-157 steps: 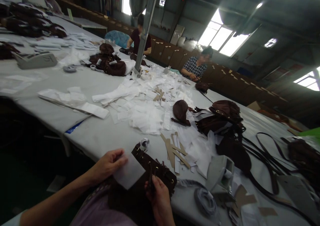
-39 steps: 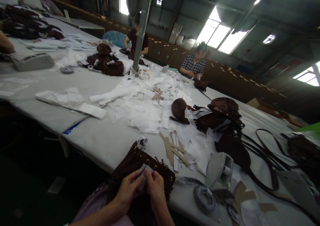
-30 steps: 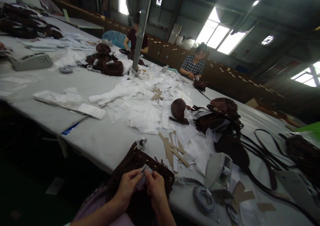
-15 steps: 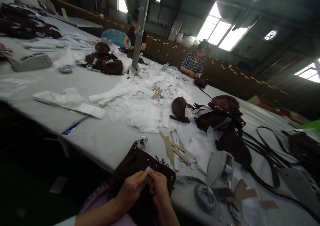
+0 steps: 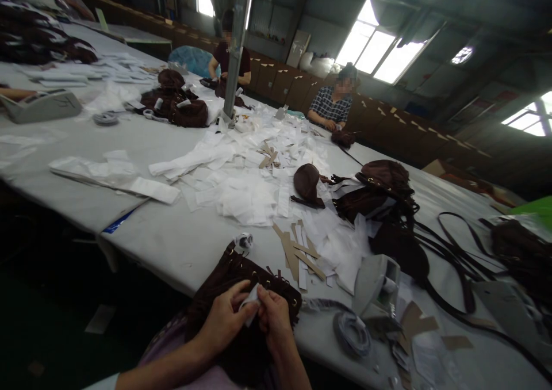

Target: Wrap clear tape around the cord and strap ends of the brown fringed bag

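Observation:
My left hand [image 5: 225,318] and my right hand [image 5: 273,318] meet over a dark brown fringed bag [image 5: 224,275] that hangs off the table's near edge onto my lap. Both hands are closed, pinching a small folded white paper piece [image 5: 250,305] between the fingertips. The bag's rim with metal eyelets shows just above my fingers. A crumpled bit of white paper [image 5: 244,241] lies just beyond the bag.
A long grey table [image 5: 172,240] carries heaps of white paper slips [image 5: 250,188], cardboard strips [image 5: 297,255], brown bags [image 5: 379,191], black straps [image 5: 457,263], a grey tape dispenser [image 5: 375,283] and a tape roll [image 5: 351,335]. Two people [image 5: 334,105] sit across the table.
The large white sheet held five seconds ago is now a small folded piece pinched by both hands. My hands have shifted slightly right and closer together. The view has tilted a little.

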Demonstrator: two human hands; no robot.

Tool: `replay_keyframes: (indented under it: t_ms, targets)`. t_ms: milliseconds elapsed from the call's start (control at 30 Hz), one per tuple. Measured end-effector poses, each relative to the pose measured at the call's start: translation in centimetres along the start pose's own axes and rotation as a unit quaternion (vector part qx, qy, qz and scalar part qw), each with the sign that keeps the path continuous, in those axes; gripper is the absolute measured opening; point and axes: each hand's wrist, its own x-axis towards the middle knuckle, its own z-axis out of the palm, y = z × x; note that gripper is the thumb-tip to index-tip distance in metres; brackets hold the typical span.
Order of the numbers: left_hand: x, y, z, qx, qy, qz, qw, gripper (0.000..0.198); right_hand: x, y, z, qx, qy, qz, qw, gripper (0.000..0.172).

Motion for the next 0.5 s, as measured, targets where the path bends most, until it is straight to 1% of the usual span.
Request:
replay_keyframes:
  t_ms: [67, 100, 167, 267, 367, 433, 500]
  targets:
    - [0.3, 0.3, 0.5, -0.082, 0.008, -0.107, 0.991, 0.047, -0.1, 0.1, 0.1, -0.007, -0.004, -0.012, 1.0, 0.05]
    - [0.5, 0.3, 0.7, -0.11, 0.002, -0.144, 0.983, 0.049, -0.2, 0.2, 0.2, -0.011, -0.005, -0.019, 1.0, 0.05]
    - [0.8, -0.1, 1.3, -0.132, -0.004, -0.176, 0.975, 0.051, -0.3, 0.3, 0.2, -0.021, -0.005, -0.031, 0.999, 0.051]
    - [0.9, -0.7, 1.7, -0.133, 0.007, -0.163, 0.978, 0.053, -0.5, 0.5, 0.2, -0.033, -0.003, -0.049, 0.998, 0.052]
    - [0.7, -1.1, 1.4, -0.132, -0.027, -0.134, 0.982, 0.05, -1.0, 0.7, 0.6, -0.046, 0.008, -0.066, 0.997, 0.052]
    - [0.5, -1.4, 0.9, -0.088, -0.036, -0.111, 0.989, 0.048, -1.4, 0.9, 1.2, -0.062, 0.021, -0.078, 0.995, 0.051]
    - [0.7, -2.0, 0.3, -0.016, -0.027, -0.087, 0.996, 0.048, -1.6, 0.8, 1.4, -0.087, 0.036, -0.091, 0.991, 0.051]
